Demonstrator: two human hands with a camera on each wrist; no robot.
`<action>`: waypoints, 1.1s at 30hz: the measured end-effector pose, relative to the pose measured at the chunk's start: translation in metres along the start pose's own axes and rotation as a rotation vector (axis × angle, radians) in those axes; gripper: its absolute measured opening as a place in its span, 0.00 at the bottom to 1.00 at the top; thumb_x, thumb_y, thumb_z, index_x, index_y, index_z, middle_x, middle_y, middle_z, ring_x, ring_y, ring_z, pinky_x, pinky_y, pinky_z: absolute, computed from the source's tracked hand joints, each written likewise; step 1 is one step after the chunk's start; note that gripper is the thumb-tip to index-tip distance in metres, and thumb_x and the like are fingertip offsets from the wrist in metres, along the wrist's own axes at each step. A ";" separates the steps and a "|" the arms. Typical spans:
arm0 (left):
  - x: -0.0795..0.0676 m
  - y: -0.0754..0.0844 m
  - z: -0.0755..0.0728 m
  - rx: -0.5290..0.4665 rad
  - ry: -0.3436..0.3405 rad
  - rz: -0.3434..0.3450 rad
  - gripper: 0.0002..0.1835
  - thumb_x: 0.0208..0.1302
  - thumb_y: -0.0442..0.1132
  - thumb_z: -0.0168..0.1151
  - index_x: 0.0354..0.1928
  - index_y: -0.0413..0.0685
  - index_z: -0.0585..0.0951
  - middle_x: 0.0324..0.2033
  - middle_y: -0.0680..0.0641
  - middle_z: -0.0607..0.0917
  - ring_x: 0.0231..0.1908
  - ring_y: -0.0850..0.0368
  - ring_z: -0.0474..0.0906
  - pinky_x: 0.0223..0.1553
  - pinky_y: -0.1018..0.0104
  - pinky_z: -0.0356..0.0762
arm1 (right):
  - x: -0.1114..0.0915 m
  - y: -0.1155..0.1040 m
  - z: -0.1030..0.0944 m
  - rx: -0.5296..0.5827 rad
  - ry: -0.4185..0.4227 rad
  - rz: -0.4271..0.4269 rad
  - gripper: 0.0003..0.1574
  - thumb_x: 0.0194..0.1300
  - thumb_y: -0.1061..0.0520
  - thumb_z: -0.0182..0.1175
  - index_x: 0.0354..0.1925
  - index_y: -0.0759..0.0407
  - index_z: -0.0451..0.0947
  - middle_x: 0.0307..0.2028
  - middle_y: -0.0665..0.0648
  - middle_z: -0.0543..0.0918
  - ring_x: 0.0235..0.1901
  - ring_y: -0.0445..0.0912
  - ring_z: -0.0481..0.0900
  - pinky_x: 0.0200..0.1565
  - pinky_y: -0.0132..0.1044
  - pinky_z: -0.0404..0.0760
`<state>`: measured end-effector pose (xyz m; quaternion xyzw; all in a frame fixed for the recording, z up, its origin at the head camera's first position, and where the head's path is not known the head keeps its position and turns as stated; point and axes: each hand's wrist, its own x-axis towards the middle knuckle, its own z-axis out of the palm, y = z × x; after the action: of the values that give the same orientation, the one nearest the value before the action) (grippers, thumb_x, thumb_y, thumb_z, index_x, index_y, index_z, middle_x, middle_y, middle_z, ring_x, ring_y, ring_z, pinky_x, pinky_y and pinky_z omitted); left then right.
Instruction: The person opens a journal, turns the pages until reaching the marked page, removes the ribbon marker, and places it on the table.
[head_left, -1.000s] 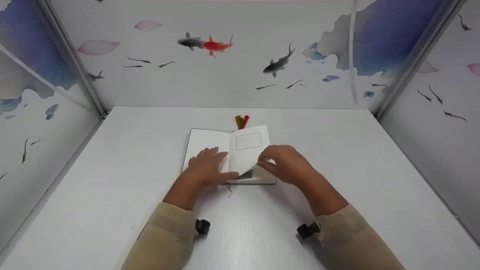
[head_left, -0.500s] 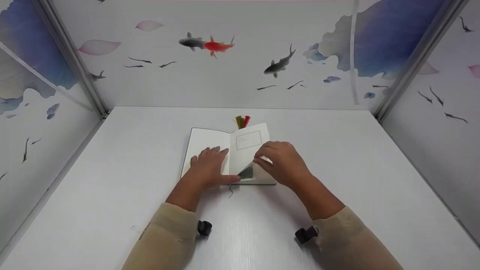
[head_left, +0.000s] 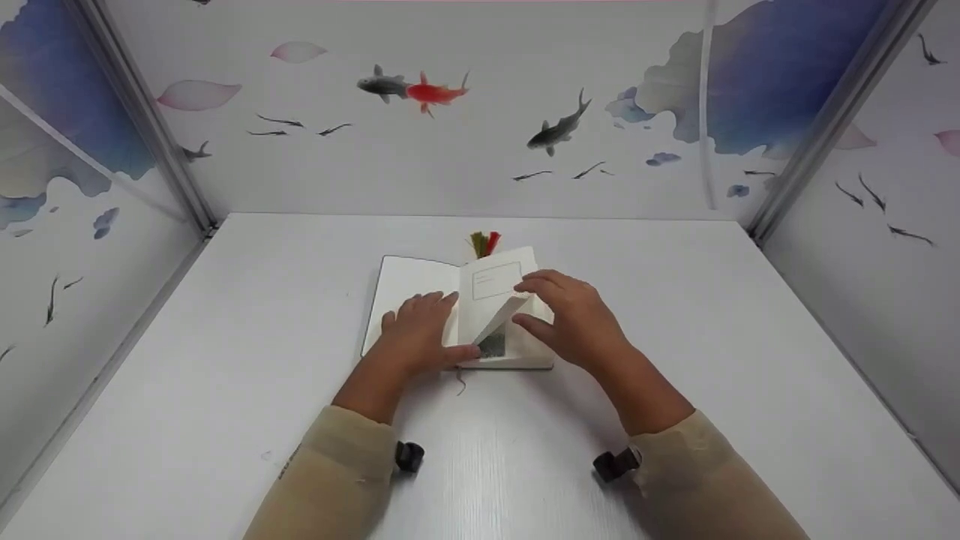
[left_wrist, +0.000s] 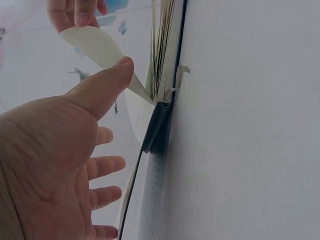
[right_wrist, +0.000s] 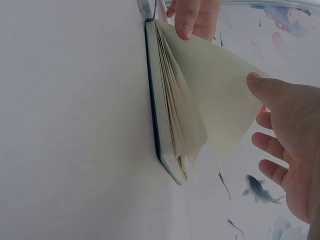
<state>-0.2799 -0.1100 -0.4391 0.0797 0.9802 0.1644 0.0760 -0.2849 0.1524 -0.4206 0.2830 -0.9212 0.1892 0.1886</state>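
Note:
An open notebook [head_left: 412,274] lies on the white table. My left hand [head_left: 416,330] rests on its left page with fingers spread, the thumb reaching over the lower inner part of the right-hand leaf. That leaf [head_left: 499,289], printed with a box outline, is lifted and bent at its lower outer corner. A dark rectangular patch [head_left: 491,346] shows on the page beneath. At the leaf's outer edge is my right hand [head_left: 577,315], thumb and fingers apart; in the right wrist view its thumb [right_wrist: 260,87] touches the raised leaf [right_wrist: 220,85].
Green and red tassels [head_left: 484,243] stick out past the notebook's top edge. A thin ribbon [head_left: 460,382] hangs from its bottom. Walls printed with fish [head_left: 555,135] enclose the white table [head_left: 262,315] at the back and sides.
The right hand has moved slightly up the leaf's edge, and its thumb and fingers have parted from a pinch. The leaf's lower corner is folded up further. The left hand stays nearly put.

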 end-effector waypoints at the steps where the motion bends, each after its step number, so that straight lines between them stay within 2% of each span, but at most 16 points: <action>1: 0.000 0.000 0.000 -0.006 0.005 -0.002 0.59 0.60 0.74 0.71 0.86 0.60 0.57 0.84 0.47 0.62 0.84 0.41 0.56 0.78 0.29 0.59 | 0.000 0.001 0.000 0.007 -0.020 0.034 0.33 0.67 0.46 0.76 0.67 0.47 0.81 0.66 0.50 0.84 0.66 0.51 0.84 0.67 0.52 0.84; 4: 0.002 0.001 0.000 -0.022 0.034 -0.007 0.60 0.60 0.73 0.72 0.87 0.60 0.56 0.83 0.48 0.64 0.83 0.41 0.59 0.76 0.30 0.61 | 0.001 0.001 0.000 0.030 -0.082 0.145 0.43 0.66 0.43 0.77 0.74 0.46 0.73 0.73 0.51 0.78 0.71 0.54 0.80 0.70 0.53 0.81; 8: 0.004 0.000 0.002 -0.043 0.098 -0.005 0.60 0.60 0.71 0.73 0.87 0.61 0.54 0.82 0.48 0.66 0.81 0.41 0.62 0.74 0.30 0.66 | 0.003 0.000 0.000 0.064 -0.152 0.275 0.51 0.65 0.40 0.77 0.78 0.45 0.67 0.77 0.52 0.73 0.74 0.56 0.77 0.71 0.56 0.79; 12: 0.005 -0.002 0.002 -0.065 0.140 0.003 0.63 0.59 0.71 0.74 0.88 0.62 0.50 0.82 0.48 0.66 0.81 0.41 0.63 0.73 0.30 0.67 | 0.004 0.001 0.001 0.088 -0.196 0.338 0.54 0.64 0.39 0.78 0.80 0.44 0.64 0.79 0.52 0.70 0.76 0.57 0.74 0.72 0.57 0.78; 19: 0.004 -0.002 0.000 -0.075 0.211 0.022 0.67 0.57 0.68 0.76 0.88 0.65 0.44 0.84 0.48 0.60 0.82 0.42 0.59 0.74 0.29 0.67 | 0.002 0.010 0.006 0.123 -0.253 0.326 0.54 0.63 0.41 0.79 0.79 0.44 0.65 0.81 0.53 0.68 0.79 0.56 0.70 0.74 0.58 0.75; 25: 0.005 0.000 -0.003 -0.051 0.328 0.019 0.70 0.57 0.68 0.77 0.88 0.66 0.39 0.86 0.45 0.55 0.83 0.41 0.57 0.75 0.32 0.68 | 0.002 0.017 0.012 0.076 -0.382 0.299 0.54 0.63 0.41 0.79 0.80 0.41 0.67 0.85 0.48 0.61 0.84 0.56 0.61 0.79 0.62 0.67; 28: 0.005 0.000 -0.004 -0.026 0.362 0.039 0.70 0.58 0.67 0.78 0.88 0.65 0.39 0.86 0.46 0.52 0.84 0.41 0.55 0.78 0.34 0.64 | 0.001 0.019 0.015 0.061 -0.445 0.296 0.54 0.63 0.42 0.78 0.81 0.37 0.65 0.86 0.47 0.57 0.86 0.56 0.56 0.80 0.63 0.63; 33: 0.003 -0.002 -0.008 0.024 0.370 0.098 0.68 0.59 0.66 0.77 0.88 0.66 0.40 0.88 0.47 0.45 0.85 0.41 0.49 0.82 0.34 0.56 | -0.002 0.021 0.019 0.055 -0.524 0.290 0.52 0.68 0.43 0.75 0.82 0.35 0.63 0.87 0.46 0.52 0.87 0.57 0.50 0.81 0.67 0.58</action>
<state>-0.2843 -0.1136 -0.4321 0.0968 0.9743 0.1678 -0.1147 -0.3011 0.1608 -0.4432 0.1925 -0.9638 0.1597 -0.0924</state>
